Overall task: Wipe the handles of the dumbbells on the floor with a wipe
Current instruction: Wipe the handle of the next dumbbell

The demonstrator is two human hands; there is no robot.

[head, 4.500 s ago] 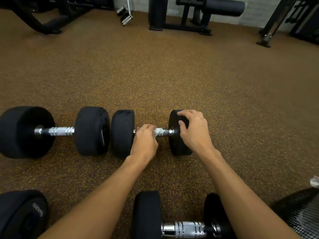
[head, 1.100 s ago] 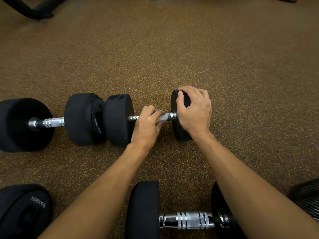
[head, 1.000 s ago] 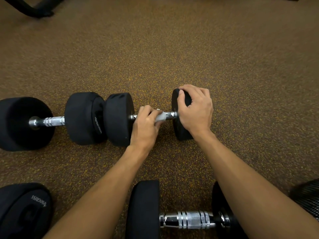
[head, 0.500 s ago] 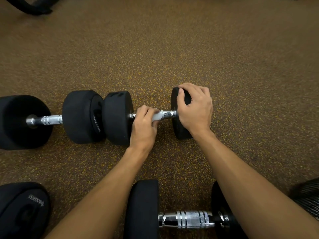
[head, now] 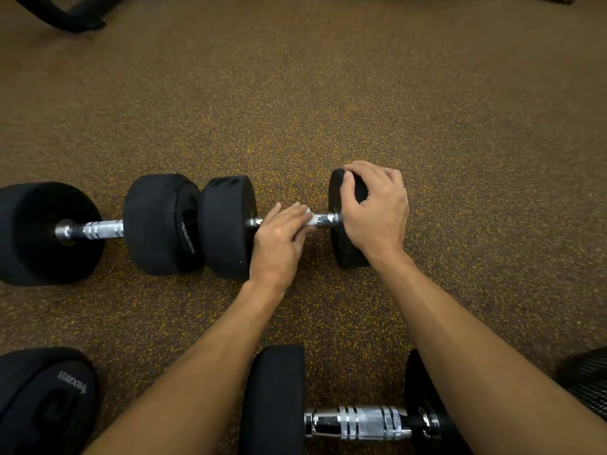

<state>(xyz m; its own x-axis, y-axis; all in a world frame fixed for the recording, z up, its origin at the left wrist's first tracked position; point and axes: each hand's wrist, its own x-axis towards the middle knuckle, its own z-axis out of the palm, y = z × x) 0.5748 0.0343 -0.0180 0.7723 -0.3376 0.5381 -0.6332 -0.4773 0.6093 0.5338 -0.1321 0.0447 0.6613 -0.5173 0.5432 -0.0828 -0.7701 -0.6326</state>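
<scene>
On the speckled floor (head: 427, 126), a black machine foot (head: 65, 14) is lying at the far left edge. Below it, a left dumbbell (head: 98, 229) is lying crosswise, its right weight touching the left weight of the middle dumbbell (head: 228, 224). At the bottom left corner, part of a corner dumbbell (head: 46, 399) is showing. A near dumbbell (head: 361, 421) is lying at the bottom edge between the forearms, with the right forearm crossing over its right weight. A black mesh thing (head: 588, 385) is poking in at the lower right edge.

The left hand (head: 279, 238) is reaching over the handle (head: 325, 220) of the middle dumbbell, just right of its left weight. Its fingers are lying only loosely bent across the top of the bar, with the thumb on the near side, and they are pinching a white wipe (head: 310, 221) against the metal. Only a small end of the wipe is sticking out past the fingertips. A short bare stretch of the handle is showing between the two hands.

The right hand (head: 374, 211) is gripping the right weight of the middle dumbbell from above, fingers curled over its top edge and thumb pressing on its inner face.
</scene>
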